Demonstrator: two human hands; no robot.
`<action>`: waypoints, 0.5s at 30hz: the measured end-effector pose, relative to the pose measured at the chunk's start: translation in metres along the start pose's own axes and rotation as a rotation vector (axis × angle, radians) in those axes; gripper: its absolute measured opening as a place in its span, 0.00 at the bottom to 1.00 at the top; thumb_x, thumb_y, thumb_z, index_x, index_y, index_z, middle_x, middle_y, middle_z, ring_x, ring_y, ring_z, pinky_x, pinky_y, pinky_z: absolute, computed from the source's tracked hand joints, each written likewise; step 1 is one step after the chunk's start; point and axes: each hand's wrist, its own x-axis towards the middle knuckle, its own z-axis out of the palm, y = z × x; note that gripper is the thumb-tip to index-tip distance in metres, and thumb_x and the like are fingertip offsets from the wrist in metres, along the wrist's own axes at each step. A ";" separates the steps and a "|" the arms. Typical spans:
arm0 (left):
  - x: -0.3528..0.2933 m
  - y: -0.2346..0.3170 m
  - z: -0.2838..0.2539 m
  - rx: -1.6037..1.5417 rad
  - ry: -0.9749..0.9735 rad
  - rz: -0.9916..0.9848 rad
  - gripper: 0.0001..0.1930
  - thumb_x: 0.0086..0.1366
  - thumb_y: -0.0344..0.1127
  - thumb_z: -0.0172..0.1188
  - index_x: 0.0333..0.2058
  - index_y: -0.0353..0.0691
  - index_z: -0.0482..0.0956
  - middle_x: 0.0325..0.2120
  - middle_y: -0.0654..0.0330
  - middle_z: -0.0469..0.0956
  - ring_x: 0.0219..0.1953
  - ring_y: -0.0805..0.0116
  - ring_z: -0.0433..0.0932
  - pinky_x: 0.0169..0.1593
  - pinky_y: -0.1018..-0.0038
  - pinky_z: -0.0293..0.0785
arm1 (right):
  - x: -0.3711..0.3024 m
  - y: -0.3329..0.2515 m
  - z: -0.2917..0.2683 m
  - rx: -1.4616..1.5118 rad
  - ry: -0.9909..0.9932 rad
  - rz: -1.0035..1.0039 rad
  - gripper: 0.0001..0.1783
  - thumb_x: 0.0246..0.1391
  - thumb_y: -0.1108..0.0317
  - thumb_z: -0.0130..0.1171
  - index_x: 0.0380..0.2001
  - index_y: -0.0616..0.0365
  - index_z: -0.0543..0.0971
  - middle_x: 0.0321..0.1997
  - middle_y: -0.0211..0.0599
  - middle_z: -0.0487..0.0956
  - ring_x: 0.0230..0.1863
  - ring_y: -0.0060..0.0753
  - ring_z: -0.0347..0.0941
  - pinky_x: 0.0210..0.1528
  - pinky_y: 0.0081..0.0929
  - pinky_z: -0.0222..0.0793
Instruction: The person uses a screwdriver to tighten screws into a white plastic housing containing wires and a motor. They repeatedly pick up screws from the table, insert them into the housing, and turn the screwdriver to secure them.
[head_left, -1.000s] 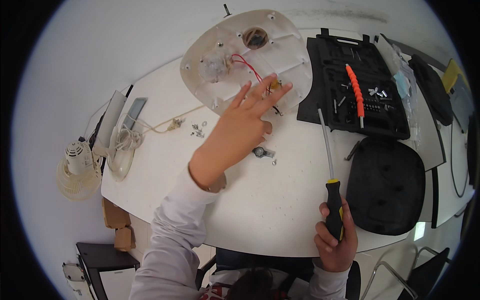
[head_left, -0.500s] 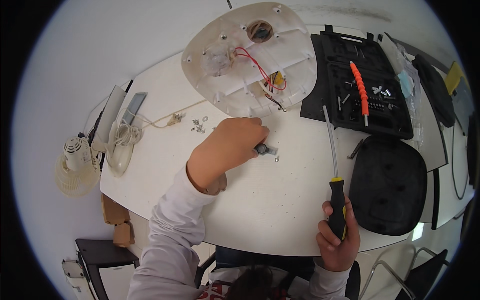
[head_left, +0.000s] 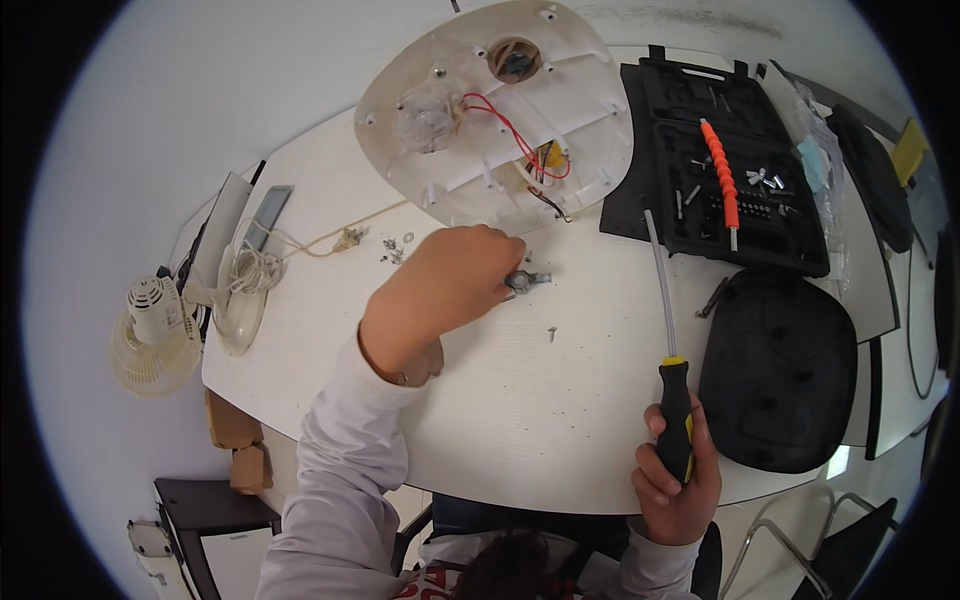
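Note:
My left hand (head_left: 445, 285) reaches across the white table with its fingers closed on a small grey part (head_left: 528, 281), round with a flat tab. The fingers hide much of that part. A small screw (head_left: 552, 334) lies on the tabletop just nearer than it. In my right hand (head_left: 678, 490) is a screwdriver (head_left: 676, 410) with a black and yellow handle, its long shaft pointing away from me. Beyond my left hand rests a large off-white plastic housing (head_left: 460, 185), inner side up, with red wires and a clear plastic-covered lump.
At the right, an open black tool case (head_left: 690, 235) holds bits and an orange flexible shaft (head_left: 717, 160). Nearer lies a black rounded base (head_left: 780, 370). Loose screws (head_left: 393, 250) and a cord plug (head_left: 348, 240) are on the left. A small fan (head_left: 155, 320) stands beyond the left edge.
My left hand has moved slightly away and left, with the grey part turned. The small screw now lies a little nearer and at another angle. My right hand is nearly still.

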 end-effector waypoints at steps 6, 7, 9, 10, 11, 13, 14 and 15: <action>0.004 0.003 0.019 0.020 0.000 0.056 0.09 0.48 0.29 0.60 0.29 0.37 0.72 0.27 0.55 0.74 0.33 0.54 0.75 0.36 0.64 0.71 | 0.000 0.000 0.000 -0.001 0.001 0.002 0.22 0.66 0.58 0.34 0.59 0.54 0.56 0.42 0.43 0.66 0.14 0.13 0.58 0.13 0.12 0.58; 0.006 0.005 0.019 0.022 -0.012 0.058 0.09 0.48 0.28 0.60 0.29 0.36 0.72 0.27 0.55 0.75 0.33 0.53 0.75 0.36 0.64 0.71 | 0.000 -0.001 0.000 -0.004 0.003 -0.005 0.22 0.66 0.58 0.34 0.59 0.54 0.56 0.42 0.43 0.66 0.14 0.13 0.58 0.13 0.11 0.57; 0.005 0.009 0.016 0.027 -0.039 0.052 0.09 0.47 0.28 0.60 0.29 0.35 0.72 0.28 0.55 0.75 0.33 0.53 0.75 0.36 0.63 0.71 | 0.000 -0.001 0.001 -0.001 0.008 -0.007 0.22 0.66 0.58 0.34 0.59 0.54 0.56 0.42 0.42 0.66 0.14 0.13 0.58 0.13 0.11 0.57; 0.004 0.010 0.020 0.058 -0.007 0.048 0.10 0.47 0.28 0.60 0.29 0.35 0.72 0.28 0.54 0.75 0.33 0.53 0.75 0.36 0.63 0.72 | 0.000 -0.001 0.001 0.005 0.011 -0.001 0.22 0.66 0.58 0.35 0.59 0.54 0.57 0.42 0.42 0.66 0.14 0.13 0.58 0.13 0.11 0.58; 0.003 0.011 0.026 0.090 0.025 0.044 0.10 0.47 0.28 0.60 0.29 0.34 0.72 0.27 0.54 0.75 0.33 0.53 0.75 0.35 0.63 0.72 | 0.000 -0.001 0.002 0.011 0.014 0.003 0.22 0.66 0.58 0.35 0.59 0.54 0.57 0.42 0.42 0.66 0.14 0.13 0.58 0.13 0.11 0.58; 0.006 0.013 0.030 0.124 0.038 0.038 0.10 0.46 0.27 0.60 0.29 0.34 0.72 0.27 0.53 0.75 0.33 0.53 0.75 0.35 0.63 0.72 | 0.000 0.000 0.002 0.007 0.015 -0.002 0.22 0.66 0.58 0.35 0.59 0.55 0.57 0.42 0.42 0.66 0.14 0.13 0.58 0.13 0.11 0.58; 0.008 0.014 0.030 0.130 0.016 0.030 0.10 0.46 0.27 0.60 0.29 0.33 0.72 0.27 0.53 0.75 0.33 0.52 0.75 0.35 0.63 0.72 | 0.000 0.000 0.001 0.005 0.015 -0.005 0.21 0.66 0.58 0.35 0.59 0.55 0.57 0.42 0.42 0.66 0.14 0.13 0.58 0.13 0.11 0.58; 0.008 0.015 0.030 0.135 -0.010 0.017 0.10 0.46 0.27 0.60 0.29 0.33 0.72 0.26 0.52 0.75 0.33 0.52 0.75 0.35 0.63 0.72 | 0.000 0.000 0.002 0.000 0.011 -0.004 0.21 0.66 0.58 0.35 0.59 0.55 0.57 0.42 0.42 0.66 0.14 0.13 0.57 0.13 0.11 0.57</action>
